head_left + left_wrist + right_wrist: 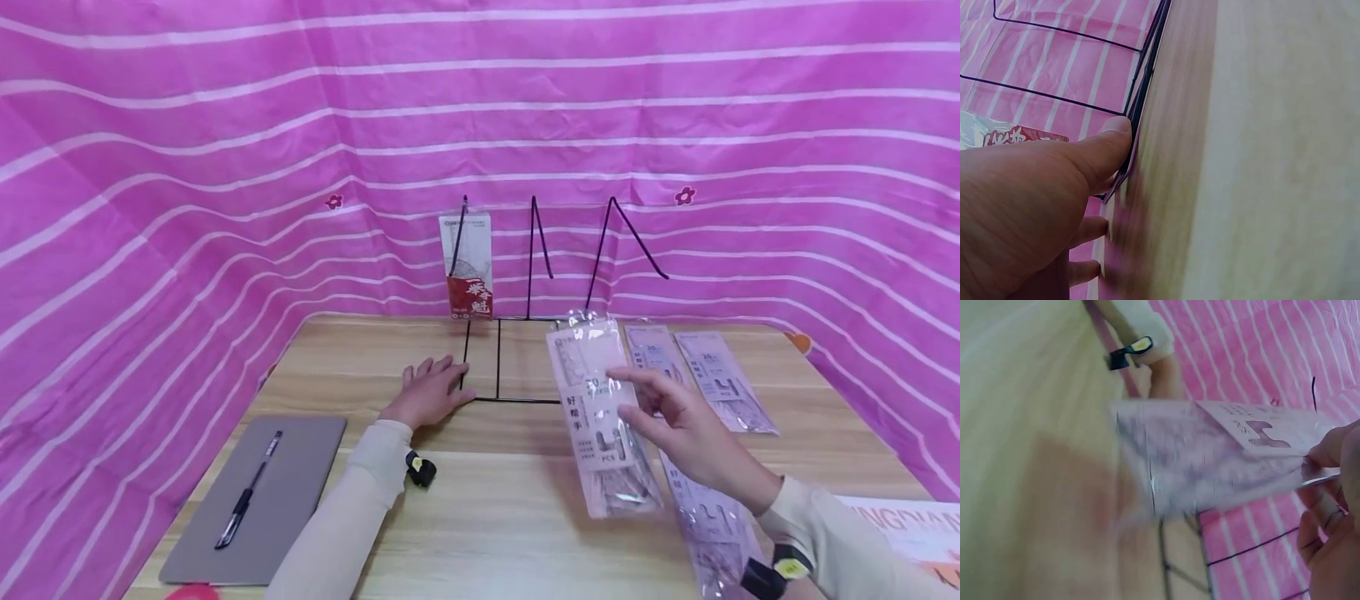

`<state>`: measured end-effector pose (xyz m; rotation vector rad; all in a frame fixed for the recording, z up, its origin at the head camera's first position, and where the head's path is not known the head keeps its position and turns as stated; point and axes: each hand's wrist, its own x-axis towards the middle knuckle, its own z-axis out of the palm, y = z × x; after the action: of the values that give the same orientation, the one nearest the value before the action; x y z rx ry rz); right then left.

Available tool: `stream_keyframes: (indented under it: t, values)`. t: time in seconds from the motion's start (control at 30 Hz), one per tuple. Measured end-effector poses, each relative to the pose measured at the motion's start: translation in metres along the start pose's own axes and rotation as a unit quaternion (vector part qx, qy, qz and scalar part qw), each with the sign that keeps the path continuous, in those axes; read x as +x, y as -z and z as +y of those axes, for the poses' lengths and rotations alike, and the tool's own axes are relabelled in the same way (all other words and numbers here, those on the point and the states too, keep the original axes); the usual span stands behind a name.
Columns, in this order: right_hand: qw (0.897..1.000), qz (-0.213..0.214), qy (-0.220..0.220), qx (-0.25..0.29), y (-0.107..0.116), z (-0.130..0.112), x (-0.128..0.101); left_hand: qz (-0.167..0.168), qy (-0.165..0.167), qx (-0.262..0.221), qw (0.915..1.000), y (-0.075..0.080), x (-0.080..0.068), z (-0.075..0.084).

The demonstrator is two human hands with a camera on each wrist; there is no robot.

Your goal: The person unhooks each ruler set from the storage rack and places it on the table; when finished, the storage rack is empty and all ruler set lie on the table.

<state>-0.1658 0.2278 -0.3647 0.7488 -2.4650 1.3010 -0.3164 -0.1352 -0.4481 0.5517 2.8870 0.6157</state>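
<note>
My right hand point(647, 406) pinches a pale pink plastic packet point(600, 417) and holds it tilted above the wooden table point(487, 517). The right wrist view shows that packet point(1222, 456) blurred, with my fingers point(1330, 450) on its edge. My left hand point(437, 379) lies flat on the table, fingers straight, touching the base of a black wire rack point(495, 358). In the left wrist view my thumb point(1110, 147) presses against the rack's wire point(1141, 100). A red-and-white packet point(468, 265) hangs on the rack's leftmost prong.
Two more pink packets point(723, 379) lie at the far right of the table, and another point(712, 525) lies under my right forearm. A grey pad point(262, 500) with a black pen point(247, 492) sits at the front left. Pink striped cloth point(225, 167) walls the table.
</note>
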Motion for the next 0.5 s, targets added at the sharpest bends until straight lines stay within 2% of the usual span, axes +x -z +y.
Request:
stream_keyframes:
  t: [0.1, 0.2, 0.4, 0.5]
  values:
    - [0.999, -0.014, -0.034, 0.008, 0.001, 0.007, -0.018, 0.001, 0.002, 0.001, 1.0000, 0.004, -0.001, 0.000]
    - [0.996, -0.031, -0.086, 0.010, 0.002, 0.017, -0.036, -0.001, 0.004, -0.001, 1.0000, 0.007, -0.001, 0.000]
    - [0.978, -0.076, -0.196, 0.016, 0.001, 0.037, -0.060, -0.010, 0.003, -0.007, 0.9999, 0.003, 0.000, 0.001]
    - [0.971, -0.101, -0.217, 0.006, -0.002, 0.046, -0.062, -0.009, 0.003, -0.011, 0.9999, 0.004, 0.000, 0.001]
